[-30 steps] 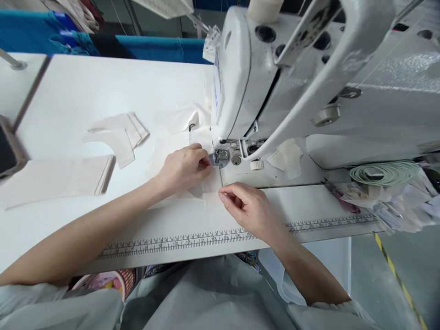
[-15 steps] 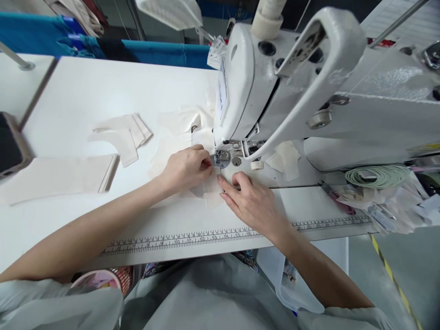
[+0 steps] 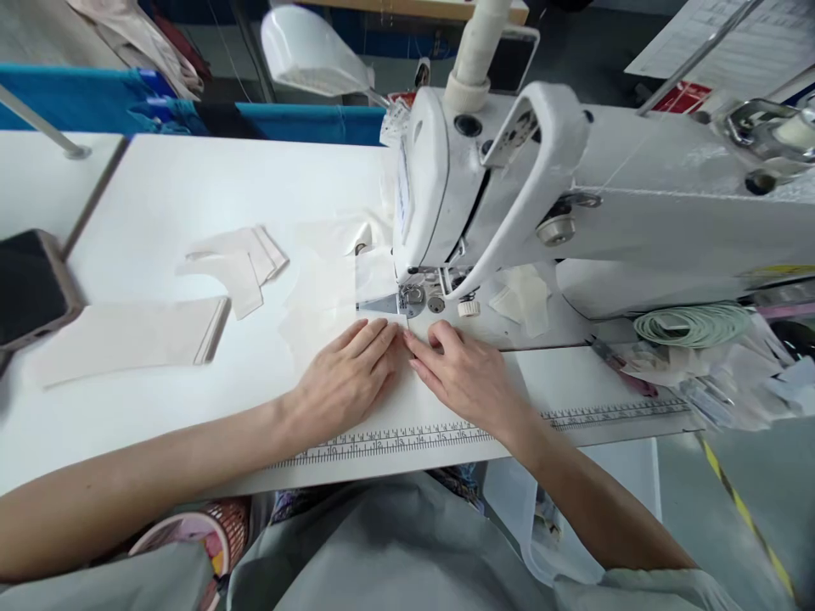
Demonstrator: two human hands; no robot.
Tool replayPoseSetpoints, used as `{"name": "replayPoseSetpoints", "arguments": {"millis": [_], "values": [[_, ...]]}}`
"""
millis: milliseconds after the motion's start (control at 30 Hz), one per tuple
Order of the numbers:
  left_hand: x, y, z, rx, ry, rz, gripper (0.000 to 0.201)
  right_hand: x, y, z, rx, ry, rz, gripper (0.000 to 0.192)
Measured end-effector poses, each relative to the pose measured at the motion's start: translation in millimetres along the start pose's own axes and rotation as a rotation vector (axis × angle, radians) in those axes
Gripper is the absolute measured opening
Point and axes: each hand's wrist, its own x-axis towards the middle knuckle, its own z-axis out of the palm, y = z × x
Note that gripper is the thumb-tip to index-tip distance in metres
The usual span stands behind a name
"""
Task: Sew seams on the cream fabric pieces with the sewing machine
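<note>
Fabric: the pale, thin cloth piece [image 3: 331, 293] I work lies flat, sheer, under the metal presser foot [image 3: 411, 297].
Hands: my left hand [image 3: 344, 378] and right hand [image 3: 468, 378] lie open, palms pressing cloth.
Bench: the bench [image 3: 191, 187] is smooth, white.

From here I can't make out the needle: the sewing machine [image 3: 509, 204] head hides it, and its right end runs off the frame. My hands [image 3: 407, 373] cover the near edge of the pale fabric piece [image 3: 324, 288], so that stays unseen. The phone [image 3: 29, 288] is cut off at the left, and the ruler [image 3: 382, 441] numerals are too small to read
</note>
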Motion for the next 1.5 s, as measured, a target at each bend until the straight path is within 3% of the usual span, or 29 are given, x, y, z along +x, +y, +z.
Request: {"name": "replayPoseSetpoints", "arguments": {"millis": [167, 833, 1500], "values": [[-1.3, 4.6, 10.7, -0.033, -0.004, -0.019, 0.039, -0.6, -1.4, -0.4, -0.025, -0.013, 0.008, 0.037], [8.0, -18.8, 22.3, -0.099, 0.072, -0.004, 0.042, 16.4, 5.3, 7.6, -0.067, 0.039, 0.025, 0.037], [11.4, -24.5, 23.9, -0.169, 0.091, 0.013, 0.039, 19.5, 2.9, 5.7, -0.055, 0.015, 0.067, 0.038]]}}
